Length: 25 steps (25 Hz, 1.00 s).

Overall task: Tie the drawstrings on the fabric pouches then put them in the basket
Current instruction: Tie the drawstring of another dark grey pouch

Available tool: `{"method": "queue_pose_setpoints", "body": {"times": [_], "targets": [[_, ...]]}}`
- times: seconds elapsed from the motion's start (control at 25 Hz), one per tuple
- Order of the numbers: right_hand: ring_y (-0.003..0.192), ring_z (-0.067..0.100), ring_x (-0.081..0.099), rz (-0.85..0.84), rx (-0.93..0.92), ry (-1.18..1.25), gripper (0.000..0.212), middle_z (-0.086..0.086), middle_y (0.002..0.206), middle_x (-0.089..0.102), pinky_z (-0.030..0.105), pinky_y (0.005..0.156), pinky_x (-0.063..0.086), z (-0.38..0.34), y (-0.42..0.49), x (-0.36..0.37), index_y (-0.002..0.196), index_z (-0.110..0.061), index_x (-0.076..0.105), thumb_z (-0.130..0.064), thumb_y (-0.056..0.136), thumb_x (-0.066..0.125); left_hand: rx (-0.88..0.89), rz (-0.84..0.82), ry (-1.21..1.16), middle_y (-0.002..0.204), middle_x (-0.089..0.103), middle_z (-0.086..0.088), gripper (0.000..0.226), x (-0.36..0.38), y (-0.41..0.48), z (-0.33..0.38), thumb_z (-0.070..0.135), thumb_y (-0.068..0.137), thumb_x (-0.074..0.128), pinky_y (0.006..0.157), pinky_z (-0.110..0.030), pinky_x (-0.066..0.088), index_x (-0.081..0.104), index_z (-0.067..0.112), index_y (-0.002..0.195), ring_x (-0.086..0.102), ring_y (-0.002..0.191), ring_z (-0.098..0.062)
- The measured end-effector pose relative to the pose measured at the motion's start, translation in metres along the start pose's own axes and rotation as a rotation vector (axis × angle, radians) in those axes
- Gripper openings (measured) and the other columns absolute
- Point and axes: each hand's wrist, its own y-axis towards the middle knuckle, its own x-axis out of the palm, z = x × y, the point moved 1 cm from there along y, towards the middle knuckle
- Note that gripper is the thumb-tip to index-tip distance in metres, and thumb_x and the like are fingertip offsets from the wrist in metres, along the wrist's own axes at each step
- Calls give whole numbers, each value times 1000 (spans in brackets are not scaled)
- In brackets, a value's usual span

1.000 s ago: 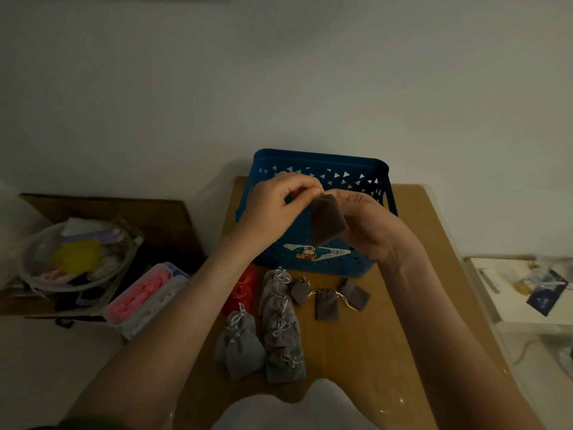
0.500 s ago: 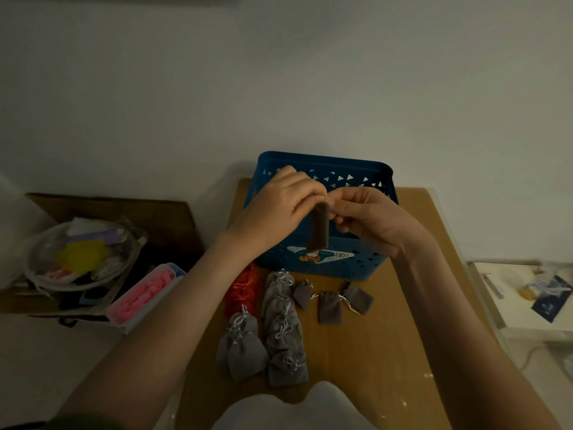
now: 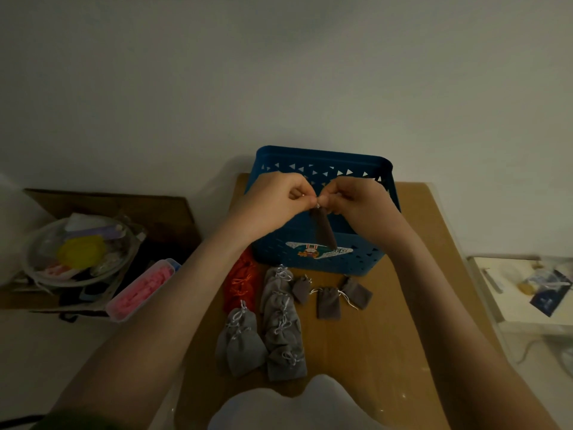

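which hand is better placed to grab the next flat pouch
Probably the right hand: the flat pouches lie nearer it than the left hand; both pinch the hanging pouch by its strings.

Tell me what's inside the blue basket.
Of the blue basket only the far inner wall, with its triangular cutouts, shows. The left hand and right hand, pinching the brown pouch at its top, and the near wall cover the rest; whether anything lies inside cannot be told.

I am watching a small dark pouch hanging by its top, pinched between the left hand and the right hand, in front of the blue basket. Bigger grey pouches are lying in rows nearer me, with three small flat pouches lying beside them.
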Motion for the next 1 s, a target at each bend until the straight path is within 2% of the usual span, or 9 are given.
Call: {"method": "queue_pose_setpoints", "body": {"times": [0.12,0.2,0.32,0.48,0.6,0.68,0.76,0.92,1.0], "targets": [[67,0,53,-20,68,4,15,-5,76,61,13,61,39,2,2,7,80,-21,60,-18,93,56,-27,19,8,86,61,10,3,4,-1,1,24,89,64,69,-8,43,65,22,91,58,80,1],[71,9,55,-28,107,-9,16,-1,78,61,21,65,42,3,2,11,80,-21,58,-19,95,54,-48,28,57,82,57,11,7,9,-1,2,22,90,62,64,-9,42,65,17,94,58,79,-4],[71,8,61,1,148,29,15,-4,75,63,26,71,49,3,2,15,81,-17,59,-19,95,55,-22,58,165,75,50,12,9,17,-1,5,20,92,59,58,-16,40,61,12,93,55,72,-10],[70,12,59,48,160,37,17,-2,74,62,27,67,47,0,2,20,85,-13,61,-23,95,53,-10,138,235,84,52,3,9,23,1,8,17,93,55,67,-23,37,57,9,94,50,79,-12],[71,17,57,78,130,248,25,3,77,62,32,68,47,0,-1,22,89,-5,59,-24,99,46,27,245,256,91,51,-1,10,24,0,10,15,95,51,68,-20,32,56,7,97,46,83,-12],[67,13,55,111,124,452,30,3,75,60,28,64,46,1,-2,21,89,-1,58,-21,101,39,81,300,282,91,52,-2,11,25,-3,11,15,96,50,70,-17,27,56,6,98,42,84,-10],[65,11,55,111,143,624,26,3,75,61,26,62,45,7,-1,19,91,-4,60,-15,101,38,146,343,305,92,55,-6,12,26,-6,13,14,95,51,72,-16,25,57,4,98,41,84,-11],[71,16,56,-79,114,683,20,4,80,66,27,63,45,21,0,21,96,-6,67,-8,98,47,210,389,323,92,60,-12,10,29,-10,15,11,92,56,71,-18,28,59,1,95,51,87,-21],[71,17,55,-82,106,680,18,3,79,66,26,62,46,24,-1,21,95,-7,67,-8,97,49,230,395,345,88,61,-14,8,31,-11,15,8,90,59,68,-19,29,60,0,92,54,84,-23]]}}
